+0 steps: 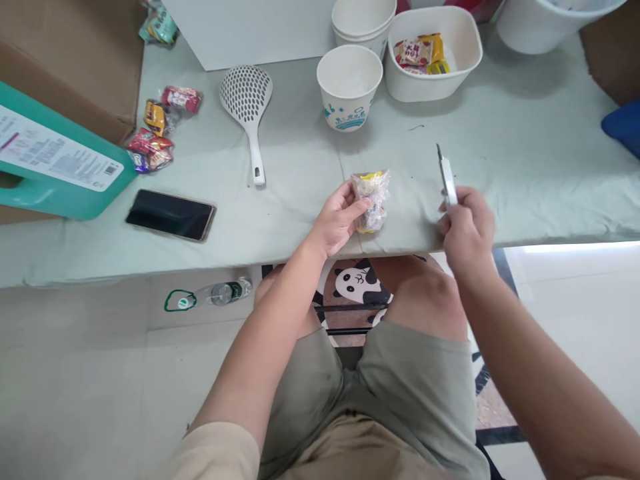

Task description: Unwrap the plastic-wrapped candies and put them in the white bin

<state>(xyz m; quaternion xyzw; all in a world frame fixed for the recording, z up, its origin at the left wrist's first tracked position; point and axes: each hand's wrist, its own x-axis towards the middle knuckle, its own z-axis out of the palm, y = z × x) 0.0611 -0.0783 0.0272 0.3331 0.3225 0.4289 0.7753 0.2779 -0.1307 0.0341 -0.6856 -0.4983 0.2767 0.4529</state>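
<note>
My left hand (339,221) grips a small clear snack packet (371,197) with a yellow top, holding it on the pale green table near the front edge. My right hand (466,230) is closed around a slim utility knife (447,177), its blade pointing up and away. The knife is to the right of the packet, apart from it.
A paper cup (349,85) stands behind the packet, stacked cups (363,20) further back, a white tub (434,57) holding packets at right. A slotted white ladle (249,110), loose snack packets (157,130), a phone (171,215) and a teal jug (55,160) lie left.
</note>
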